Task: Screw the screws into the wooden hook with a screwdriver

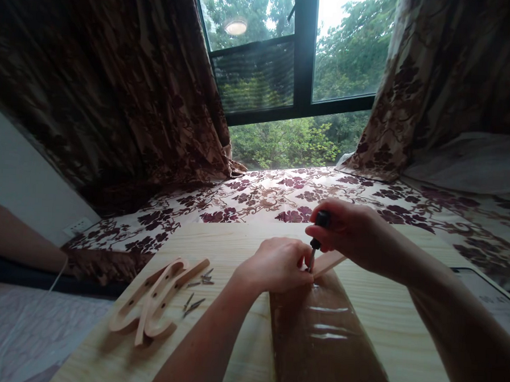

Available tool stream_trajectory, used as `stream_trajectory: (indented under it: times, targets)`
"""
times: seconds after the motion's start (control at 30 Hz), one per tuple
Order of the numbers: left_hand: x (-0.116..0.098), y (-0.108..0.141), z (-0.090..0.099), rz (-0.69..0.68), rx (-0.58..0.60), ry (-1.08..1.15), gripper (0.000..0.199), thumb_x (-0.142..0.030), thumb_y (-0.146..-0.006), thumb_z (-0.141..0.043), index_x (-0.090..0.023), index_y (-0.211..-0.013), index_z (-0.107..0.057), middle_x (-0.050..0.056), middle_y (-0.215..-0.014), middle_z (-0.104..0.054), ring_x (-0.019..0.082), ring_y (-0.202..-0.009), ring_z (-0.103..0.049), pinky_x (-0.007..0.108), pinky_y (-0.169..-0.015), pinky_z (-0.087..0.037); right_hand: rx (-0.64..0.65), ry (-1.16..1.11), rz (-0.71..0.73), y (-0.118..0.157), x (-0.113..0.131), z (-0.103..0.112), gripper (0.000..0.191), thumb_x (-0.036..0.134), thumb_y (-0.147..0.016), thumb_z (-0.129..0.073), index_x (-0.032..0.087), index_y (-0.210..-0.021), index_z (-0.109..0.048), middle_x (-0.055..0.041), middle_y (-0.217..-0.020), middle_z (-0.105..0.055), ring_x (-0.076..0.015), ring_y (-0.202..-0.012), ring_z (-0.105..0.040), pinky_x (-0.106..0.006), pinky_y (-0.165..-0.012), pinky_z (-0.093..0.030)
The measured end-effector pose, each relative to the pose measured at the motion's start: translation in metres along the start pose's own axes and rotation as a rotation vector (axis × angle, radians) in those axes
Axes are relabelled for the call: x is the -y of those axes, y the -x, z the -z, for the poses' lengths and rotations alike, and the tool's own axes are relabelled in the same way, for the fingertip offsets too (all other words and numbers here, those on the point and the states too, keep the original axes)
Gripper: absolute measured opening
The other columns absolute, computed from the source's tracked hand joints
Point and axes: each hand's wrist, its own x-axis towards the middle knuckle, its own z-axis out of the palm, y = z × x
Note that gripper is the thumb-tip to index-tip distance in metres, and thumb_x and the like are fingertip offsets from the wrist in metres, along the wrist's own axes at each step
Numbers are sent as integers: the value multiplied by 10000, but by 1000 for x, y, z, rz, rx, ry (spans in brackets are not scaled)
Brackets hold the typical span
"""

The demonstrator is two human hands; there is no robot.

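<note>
My right hand is closed around the black handle of a screwdriver. Its metal shaft points down to the fingertips of my left hand. Those fingers are pinched at one end of a pale wooden hook, right beside the screwdriver tip; a small screw there is mostly hidden by them. The hook lies over the far end of a long brown box wrapped in shiny tape. More curved wooden hooks with dark screw holes are piled to the left. Several loose screws lie beside them.
Everything rests on a light wooden board. A phone or tablet with a lit screen lies at the right, partly behind my forearm. Beyond the board are a floral cloth, patterned curtains and a window.
</note>
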Motion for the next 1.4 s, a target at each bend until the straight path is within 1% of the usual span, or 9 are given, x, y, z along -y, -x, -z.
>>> stream_trajectory:
  times: [0.2, 0.37, 0.5, 0.7, 0.83, 1.0, 1.07, 1.23, 1.4]
  targets:
    - [0, -1, 1, -13, 9, -5, 41, -275, -727, -650, -251, -755, -669, -40, -746, -643, 152, -691, -564, 246, -605, -363, 24, -24, 97, 2, 1, 0, 120, 268, -850, -575, 197, -945, -588, -16, -753, -649, -134, -645, -595, -231, -567, -466]
    - [0, 0, 0, -13, 13, -7, 64, -284, -735, -650, -259, -787, -678, -40, -774, -655, 158, -725, -579, 245, -620, -374, -19, 15, 53, 0, -1, -2, 111, 300, -826, -608, 196, -851, -579, 22, -620, -593, -118, -537, -546, -214, -480, -409]
    - [0, 0, 0, -8, 16, -5, 79, -299, -737, -660, -263, -802, -684, -42, -771, -660, 154, -712, -580, 240, -608, -375, -65, 93, 32, -2, -2, -4, 142, 331, -817, -622, 197, -827, -575, 19, -605, -616, -122, -517, -557, -220, -480, -415]
    - [-1, 0, 1, -6, 4, -5, 40, -273, -723, -655, -257, -753, -676, -43, -745, -654, 154, -705, -574, 244, -612, -368, -2, 83, 100, 4, 3, 3, 174, 309, -863, -571, 207, -1001, -603, -12, -765, -685, -128, -607, -607, -221, -550, -470]
    - [-1, 0, -1, -3, 0, -5, 58, -283, -722, -647, -264, -763, -683, -44, -746, -658, 156, -700, -572, 245, -606, -370, -1, 143, 106, 3, 4, 3, 129, 293, -857, -578, 199, -940, -607, -1, -707, -665, -122, -568, -578, -220, -519, -429]
    - [-1, 0, -2, -1, -3, -10, 84, -292, -725, -645, -264, -792, -687, -41, -767, -669, 156, -706, -576, 240, -603, -374, -78, 253, 104, -1, 6, -1, 120, 312, -847, -597, 195, -822, -584, 25, -604, -593, -105, -507, -500, -217, -479, -372]
    - [-1, 1, -1, 0, 0, -10, 83, -300, -728, -645, -266, -792, -686, -44, -766, -668, 156, -706, -578, 238, -603, -377, -75, 229, 96, 0, 5, -1, 121, 317, -848, -597, 195, -853, -600, 15, -634, -619, -110, -529, -525, -217, -495, -392]
    - [-2, 1, 0, 4, -6, -15, 68, -290, -735, -642, -265, -778, -687, -43, -757, -664, 160, -716, -582, 242, -619, -386, 7, 45, 126, 5, 0, 1, 202, 280, -862, -581, 216, -1049, -626, -16, -849, -705, -117, -630, -619, -212, -569, -463]
    - [-2, 0, -1, 9, -11, -20, 69, -278, -727, -644, -266, -768, -698, -39, -720, -653, 158, -681, -573, 247, -596, -374, -45, 180, 153, 1, 2, -2, 182, 276, -853, -596, 188, -1007, -638, 0, -711, -678, -112, -555, -565, -216, -512, -418]
